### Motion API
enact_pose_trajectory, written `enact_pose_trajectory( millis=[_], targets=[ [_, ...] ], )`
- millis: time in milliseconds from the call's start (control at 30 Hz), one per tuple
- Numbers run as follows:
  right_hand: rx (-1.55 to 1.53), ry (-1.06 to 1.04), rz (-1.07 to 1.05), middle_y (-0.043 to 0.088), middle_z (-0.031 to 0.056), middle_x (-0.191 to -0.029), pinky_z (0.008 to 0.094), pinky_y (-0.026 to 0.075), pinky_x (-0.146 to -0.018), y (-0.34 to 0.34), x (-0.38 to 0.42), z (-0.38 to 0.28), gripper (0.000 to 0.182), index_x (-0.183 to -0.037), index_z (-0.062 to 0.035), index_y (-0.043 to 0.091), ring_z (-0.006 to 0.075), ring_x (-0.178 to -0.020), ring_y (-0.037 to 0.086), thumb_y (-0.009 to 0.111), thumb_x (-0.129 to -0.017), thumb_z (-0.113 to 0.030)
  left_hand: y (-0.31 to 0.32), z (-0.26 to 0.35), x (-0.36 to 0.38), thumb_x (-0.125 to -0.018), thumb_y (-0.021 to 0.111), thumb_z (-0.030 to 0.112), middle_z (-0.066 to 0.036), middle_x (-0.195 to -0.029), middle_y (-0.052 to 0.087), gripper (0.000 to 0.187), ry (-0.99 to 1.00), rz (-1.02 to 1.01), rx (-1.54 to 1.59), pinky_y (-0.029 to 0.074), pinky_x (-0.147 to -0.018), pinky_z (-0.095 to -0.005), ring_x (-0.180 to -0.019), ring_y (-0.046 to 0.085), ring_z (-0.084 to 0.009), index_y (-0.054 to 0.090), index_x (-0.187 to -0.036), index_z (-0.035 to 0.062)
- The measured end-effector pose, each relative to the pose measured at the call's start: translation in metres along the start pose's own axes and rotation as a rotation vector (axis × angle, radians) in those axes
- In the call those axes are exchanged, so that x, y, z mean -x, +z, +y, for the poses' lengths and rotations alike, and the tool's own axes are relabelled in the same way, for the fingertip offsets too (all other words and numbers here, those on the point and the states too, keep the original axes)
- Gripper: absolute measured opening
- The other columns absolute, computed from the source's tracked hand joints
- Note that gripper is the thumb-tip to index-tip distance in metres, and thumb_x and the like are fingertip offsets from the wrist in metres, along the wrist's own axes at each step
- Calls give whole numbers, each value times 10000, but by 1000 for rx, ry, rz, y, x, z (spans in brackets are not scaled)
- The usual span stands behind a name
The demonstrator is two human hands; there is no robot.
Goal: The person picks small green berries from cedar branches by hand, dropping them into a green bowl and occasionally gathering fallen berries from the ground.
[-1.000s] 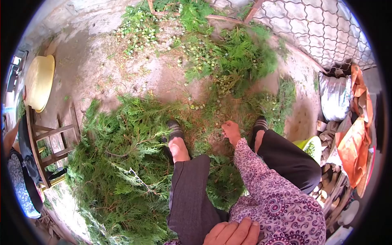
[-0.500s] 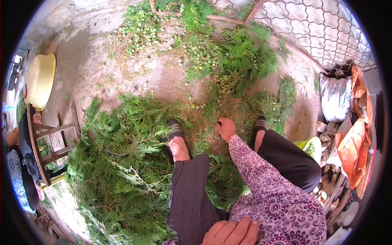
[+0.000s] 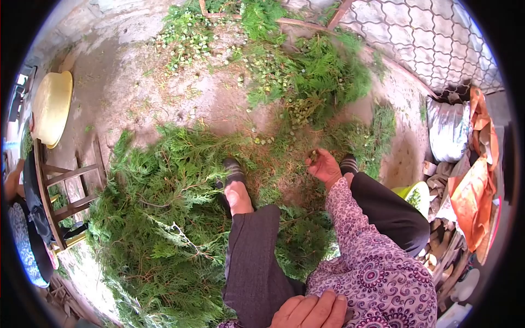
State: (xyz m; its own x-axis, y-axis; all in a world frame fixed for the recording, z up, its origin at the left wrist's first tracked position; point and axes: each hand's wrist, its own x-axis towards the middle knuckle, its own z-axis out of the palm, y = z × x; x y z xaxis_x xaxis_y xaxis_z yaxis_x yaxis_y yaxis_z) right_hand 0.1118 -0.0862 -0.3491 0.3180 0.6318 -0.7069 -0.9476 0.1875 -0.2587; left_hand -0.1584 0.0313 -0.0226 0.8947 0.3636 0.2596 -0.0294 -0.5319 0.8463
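Note:
My right hand (image 3: 326, 168) is raised a little over the ground between my feet, fingers bent in a pinch. At its fingertips shows a small greenish piece (image 3: 313, 156), which looks like a green cone. Below it, bits of green and brown litter (image 3: 290, 169) cover the floor. My left hand (image 3: 309, 310) rests in my lap against the patterned sleeve, fingers stretched out and holding nothing. A large heap of cut evergreen branches (image 3: 158, 218) lies to the left, around my left foot. Farther ahead sits a smaller pile of green sprigs (image 3: 328, 71).
Loose green cones (image 3: 188, 46) are scattered at the back. To the left are a yellow basin (image 3: 53, 109), a wooden frame (image 3: 71, 175) and another person's sleeve (image 3: 24, 240). Wire mesh (image 3: 421, 44), a green tub (image 3: 418, 198) and orange cloth (image 3: 473, 191) stand at the right.
My right hand has moved right and slightly back towards me, turning so that the small greenish piece shows at its fingertips. My left hand has stayed in place.

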Motion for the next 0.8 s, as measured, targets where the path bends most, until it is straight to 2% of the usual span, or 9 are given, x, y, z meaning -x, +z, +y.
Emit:
enact_pose_trajectory(
  millis=[133, 200, 233, 300, 400, 500, 533, 633, 800],
  targets=[
    [211, -160, 55, 579, 59, -783, 228, 414, -461, -3, -16, -7, 111, -890, -106, 557, 157, -609, 551, 596, -788, -127, 0, 1, -2, -690, 620, 114, -137, -848, 573, 240, -10, 0, 9, 419, -580, -303, -684, 544, -220, 564, -890, -7],
    [708, -186, 329, 558, 50, -674, 238, 399, -454, -11, -22, -2, 54, -822, -85, 570, 143, -528, 519, 574, -780, -119, 0, 1, -2, -691, 618, 113, -135, -849, 574, 237, -19, 4, -1, 420, -586, -303, -688, 545, -220, 564, -890, -5],
    [709, -183, 329, 558, 50, -674, 238, 399, -454, -20, -24, 3, 54, -822, -85, 570, 143, -528, 519, 574, -780, -119, 0, 1, -1, -692, 617, 111, -133, -849, 574, 234, -26, 6, -9, 421, -591, -303, -691, 545, -220, 565, -890, -2],
    [1366, -203, 469, 529, 29, -635, 252, 386, -456, -40, -21, 18, 87, -694, -42, 545, 125, -515, 489, 569, -739, -112, 0, 2, -1, -692, 615, 110, -132, -849, 575, 233, -34, 0, -18, 422, -594, -302, -695, 545, -220, 565, -891, -1],
    [1479, -22, 389, 523, 37, -587, 259, 373, -426, -42, -2, 43, 148, -624, -28, 524, 107, -492, 477, 565, -729, -123, 1, 1, -1, -692, 612, 106, -130, -849, 575, 228, -33, -5, -35, 422, -596, -302, -694, 545, -218, 566, -889, 0],
    [1168, 241, 369, 507, 29, -594, 249, 363, -405, -48, 10, 52, 123, -678, -50, 525, 104, -497, 484, 570, -760, -131, 2, 0, -1, -692, 611, 103, -129, -847, 576, 224, -26, -7, -44, 423, -592, -301, -687, 545, -217, 566, -885, -1],
    [1166, 241, 370, 507, 29, -594, 249, 363, -405, -50, 12, 52, 123, -678, -50, 525, 104, -497, 484, 570, -760, -131, 2, 0, 0, -691, 611, 102, -129, -846, 577, 223, -22, -11, -46, 423, -589, -300, -683, 546, -216, 567, -884, -2],
    [465, 153, 348, 464, 17, -605, 214, 361, -376, -40, 16, 45, 122, -771, -80, 477, 99, -470, 497, 586, -811, -116, 1, 0, -1, -693, 611, 102, -129, -844, 578, 221, -21, -14, -37, 422, -582, -298, -677, 548, -215, 567, -882, -4],
    [458, -50, 293, 474, 26, -608, 223, 363, -378, -9, -17, 20, 94, -792, -36, 509, 110, -473, 490, 585, -801, -91, 4, 1, 0, -692, 615, 114, -127, -845, 579, 228, -28, 9, -26, 421, -581, -301, -683, 550, -217, 569, -883, 0]
  ],
)
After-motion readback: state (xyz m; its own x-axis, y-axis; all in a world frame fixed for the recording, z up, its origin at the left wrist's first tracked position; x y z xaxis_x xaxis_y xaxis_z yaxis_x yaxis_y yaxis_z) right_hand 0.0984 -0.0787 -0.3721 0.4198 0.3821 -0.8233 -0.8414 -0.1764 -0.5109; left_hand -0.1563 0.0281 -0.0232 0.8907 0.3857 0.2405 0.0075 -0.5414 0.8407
